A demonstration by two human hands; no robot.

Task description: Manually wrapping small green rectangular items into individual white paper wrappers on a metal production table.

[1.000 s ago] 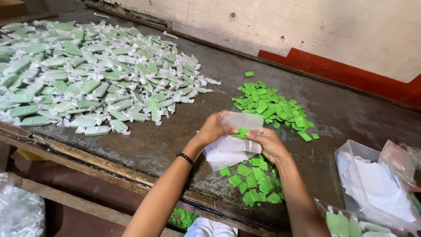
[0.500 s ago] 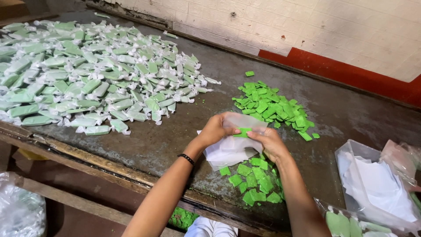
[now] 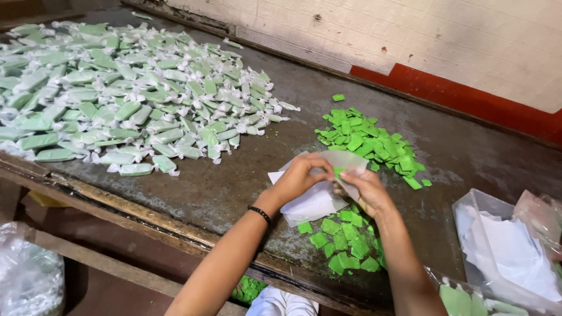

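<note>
Wrapper paper at mid-frame is what we pinch with the fingers of our left hand and right hand around a green candy piece.

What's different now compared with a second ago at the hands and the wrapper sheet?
Both hands, left hand and right hand, kept hold of the translucent wrapper sheet with a green piece between the fingers; they closed the sheet more tightly around it, barely shifting. The stack of white sheets, wrapped pile and loose green pieces stayed put.
</note>
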